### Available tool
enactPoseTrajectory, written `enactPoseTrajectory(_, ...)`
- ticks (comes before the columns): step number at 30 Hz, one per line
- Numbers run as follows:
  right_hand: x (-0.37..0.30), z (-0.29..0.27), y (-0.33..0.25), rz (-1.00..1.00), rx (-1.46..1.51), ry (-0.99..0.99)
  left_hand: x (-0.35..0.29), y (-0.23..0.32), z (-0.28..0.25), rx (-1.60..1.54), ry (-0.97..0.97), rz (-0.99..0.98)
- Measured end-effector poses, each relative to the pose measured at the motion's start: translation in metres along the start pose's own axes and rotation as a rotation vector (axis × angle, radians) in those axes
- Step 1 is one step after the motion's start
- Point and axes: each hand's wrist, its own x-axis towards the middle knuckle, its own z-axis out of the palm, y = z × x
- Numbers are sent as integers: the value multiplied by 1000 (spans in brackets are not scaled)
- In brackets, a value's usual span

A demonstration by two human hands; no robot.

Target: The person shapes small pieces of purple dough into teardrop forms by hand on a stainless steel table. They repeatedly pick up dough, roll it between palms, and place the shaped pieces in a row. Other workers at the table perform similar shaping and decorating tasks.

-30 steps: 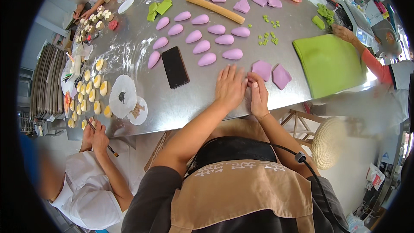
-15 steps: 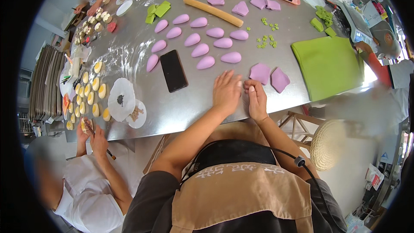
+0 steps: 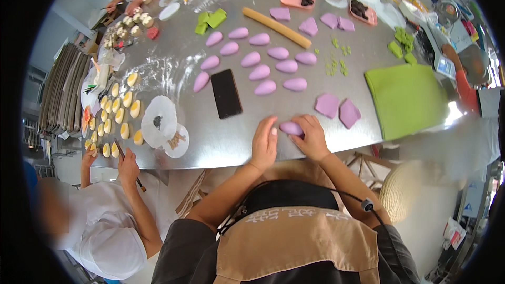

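Note:
My left hand [image 3: 264,144] lies flat on the steel table [image 3: 221,139] near its front edge, fingers stretched out beside a purple oval dough piece [image 3: 291,128]. My right hand [image 3: 314,138] curls around the right end of that piece and presses it against the table. Two flat purple dough pieces [image 3: 327,104] lie just beyond my right hand. Several finished purple ovals [image 3: 263,71] sit in rows farther back.
A black phone [image 3: 226,93] lies left of the ovals. A green dough sheet [image 3: 405,100] is at right, a wooden rolling pin [image 3: 277,27] behind. White paper discs [image 3: 160,117] and yellow pastries [image 3: 121,115] are at left, where a person in white [image 3: 105,226] works.
Both hands lay flat side by side on the table before. Now a purple oval shows between them, with my right hand wrapped around it.

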Motion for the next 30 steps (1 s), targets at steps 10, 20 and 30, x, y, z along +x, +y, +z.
enactPoseTrajectory(10,6,-6,10,-59,110,-26,18,11,13,322,-231,230)
enactPoseTrajectory(20,-23,-11,16,38,-153,180,91,-13,-14,-409,-79,-287)
enactPoseTrajectory(30,-14,-11,9,33,-183,187,283,-139,-187,493,521,-328)
